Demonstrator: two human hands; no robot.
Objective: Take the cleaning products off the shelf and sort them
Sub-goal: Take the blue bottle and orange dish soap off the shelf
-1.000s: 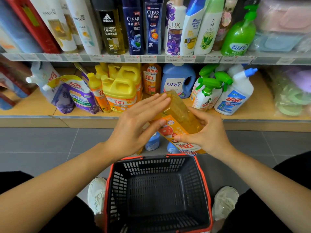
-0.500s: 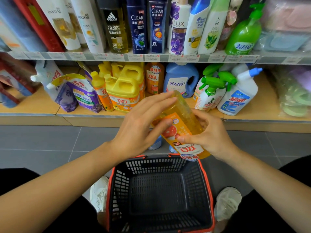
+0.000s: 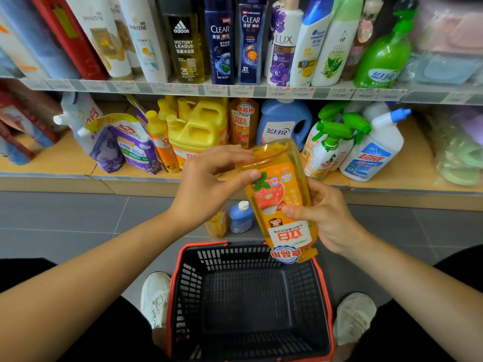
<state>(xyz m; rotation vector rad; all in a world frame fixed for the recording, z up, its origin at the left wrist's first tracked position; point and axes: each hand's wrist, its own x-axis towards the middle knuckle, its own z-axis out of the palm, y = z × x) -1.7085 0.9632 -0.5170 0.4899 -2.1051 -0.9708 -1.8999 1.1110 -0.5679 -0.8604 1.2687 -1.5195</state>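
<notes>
We grip the inverted orange plastic bottle (image 3: 277,197) in left hand (image 3: 206,186) and right hand (image 3: 333,218) over the red-rimmed black basket (image 3: 192,283), which seems ready for lowering it in.

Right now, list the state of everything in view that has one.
basket: on the floor between the shoes.
orange detergent bottle: upside down, tilted, over the basket's far rim.
left hand: grips the bottle's base end.
right hand: grips its middle.
small blue bottle: upright on the floor, capped.
</notes>
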